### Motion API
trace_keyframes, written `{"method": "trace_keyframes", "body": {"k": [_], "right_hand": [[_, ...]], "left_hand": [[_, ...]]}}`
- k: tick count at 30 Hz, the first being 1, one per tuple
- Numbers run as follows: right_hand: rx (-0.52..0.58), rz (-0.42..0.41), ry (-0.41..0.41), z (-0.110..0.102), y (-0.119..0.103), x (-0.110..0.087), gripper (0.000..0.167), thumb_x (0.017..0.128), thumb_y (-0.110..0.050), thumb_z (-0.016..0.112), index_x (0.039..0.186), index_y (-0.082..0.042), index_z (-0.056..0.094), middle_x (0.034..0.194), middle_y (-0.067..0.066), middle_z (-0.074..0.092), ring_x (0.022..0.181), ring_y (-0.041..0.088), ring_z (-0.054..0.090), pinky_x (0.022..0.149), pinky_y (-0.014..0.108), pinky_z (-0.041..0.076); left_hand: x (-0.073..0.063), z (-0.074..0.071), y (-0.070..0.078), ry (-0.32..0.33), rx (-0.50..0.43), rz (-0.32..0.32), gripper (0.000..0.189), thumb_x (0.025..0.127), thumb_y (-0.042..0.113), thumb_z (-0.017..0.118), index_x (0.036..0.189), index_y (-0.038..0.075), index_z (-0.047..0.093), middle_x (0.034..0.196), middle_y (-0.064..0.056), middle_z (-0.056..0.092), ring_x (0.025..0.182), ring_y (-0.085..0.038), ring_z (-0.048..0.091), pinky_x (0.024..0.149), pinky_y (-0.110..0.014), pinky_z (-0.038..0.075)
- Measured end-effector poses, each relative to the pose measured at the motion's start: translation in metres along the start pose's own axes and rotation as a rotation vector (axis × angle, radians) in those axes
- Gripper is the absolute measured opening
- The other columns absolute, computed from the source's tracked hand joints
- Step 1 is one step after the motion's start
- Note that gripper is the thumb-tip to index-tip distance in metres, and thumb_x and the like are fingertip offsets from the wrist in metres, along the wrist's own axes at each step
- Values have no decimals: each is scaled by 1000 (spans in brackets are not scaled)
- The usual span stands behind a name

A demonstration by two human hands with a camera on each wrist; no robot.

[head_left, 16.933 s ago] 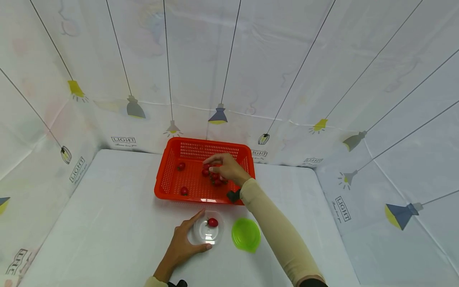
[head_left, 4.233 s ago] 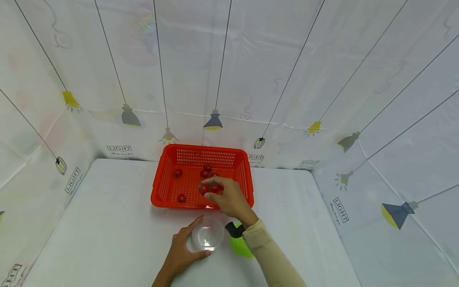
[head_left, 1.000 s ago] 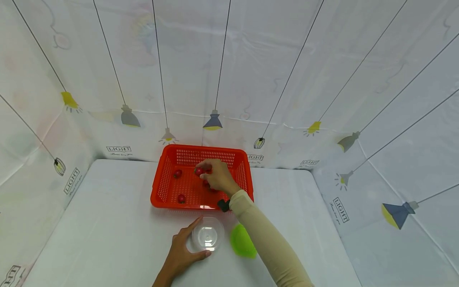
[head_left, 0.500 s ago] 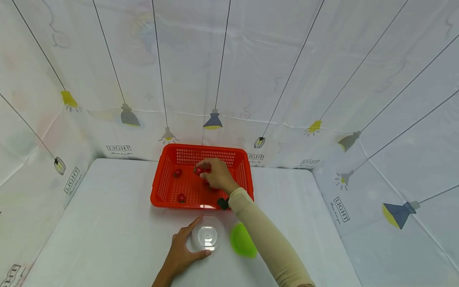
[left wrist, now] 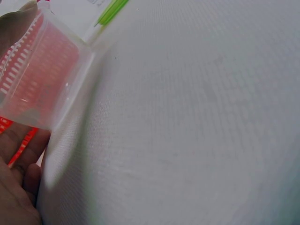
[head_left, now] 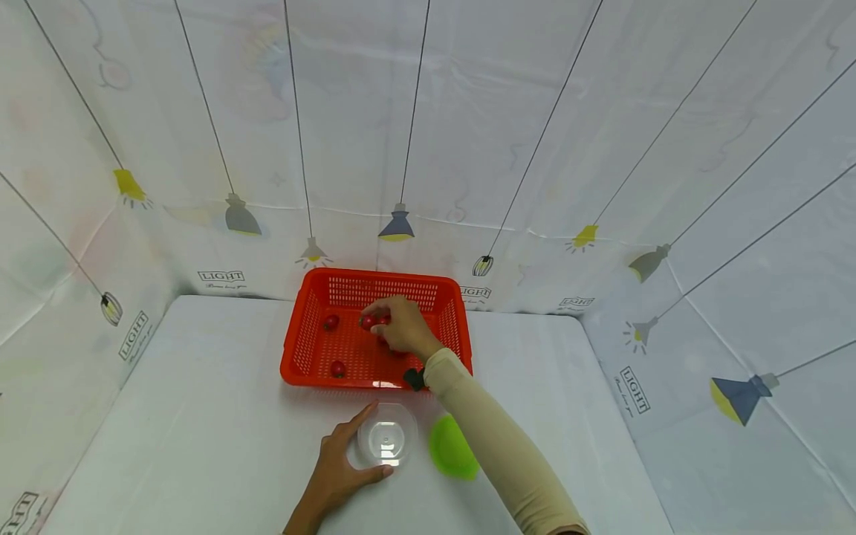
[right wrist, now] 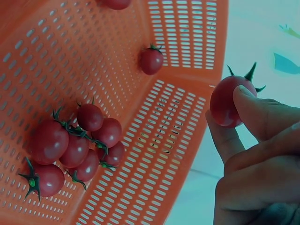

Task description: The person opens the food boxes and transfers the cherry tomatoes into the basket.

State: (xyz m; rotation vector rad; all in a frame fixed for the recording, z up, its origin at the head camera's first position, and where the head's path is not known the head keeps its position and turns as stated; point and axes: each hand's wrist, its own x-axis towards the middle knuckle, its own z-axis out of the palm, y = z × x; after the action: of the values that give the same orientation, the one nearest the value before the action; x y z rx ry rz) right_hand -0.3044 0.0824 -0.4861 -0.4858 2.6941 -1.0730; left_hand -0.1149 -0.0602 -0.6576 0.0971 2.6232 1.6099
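My right hand (head_left: 406,328) pinches a cherry tomato (right wrist: 229,105) with a green calyx between thumb and fingertips, over the red basket (head_left: 297,375). In the right wrist view this tomato stands apart from a cluster of several cherry tomatoes (right wrist: 49,143) on the basket floor. Two more tomatoes lie separately in the basket's left half, one front (head_left: 337,368) and one back (head_left: 331,322). My left hand (head_left: 337,467) holds a clear plastic bowl (head_left: 388,431) in front of the basket, thumb on the near side and fingers behind. No tomato shows in the bowl.
A bright green dish (head_left: 452,449) sits right of the clear bowl, partly behind my right sleeve (head_left: 501,453). The basket stands at the back of the white table (head_left: 200,416), close to a wall sheet printed with lamps (head_left: 401,223).
A tomato was in the clear bowl 16.9 s ago; none shows there now. Since 4.2 s ago my right hand has moved farther back over the basket. In the last second it barely shifts.
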Motion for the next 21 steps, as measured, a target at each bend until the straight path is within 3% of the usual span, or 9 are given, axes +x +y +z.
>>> {"method": "trace_keyframes", "body": {"k": [4,9,21], "right_hand": [[39,20,-20,0,-1,0,31,97,-4,76,123,-19,79,117,3,78,74,17,64,57,25,54],[87,60,-42,1,-1,0,31,97,-4,76,124,-19,79,118,0,76,60,17,61,51,22,51],[29,39,-48,1,3,0,31,96,-5,77,123,-21,80,119,2,76,80,22,67,58,26,57]], "left_hand": [[1,1,0,6,10,7,105,66,58,97,155,58,42,143,14,65,124,-12,53,100,-40,36],[1,0,-2,13,13,19,105,66,58,97,156,56,43,144,13,65,122,-13,54,100,-39,37],[2,1,-2,4,13,36,105,67,57,97,158,53,43,144,12,65,123,-14,56,102,-42,36]]}}
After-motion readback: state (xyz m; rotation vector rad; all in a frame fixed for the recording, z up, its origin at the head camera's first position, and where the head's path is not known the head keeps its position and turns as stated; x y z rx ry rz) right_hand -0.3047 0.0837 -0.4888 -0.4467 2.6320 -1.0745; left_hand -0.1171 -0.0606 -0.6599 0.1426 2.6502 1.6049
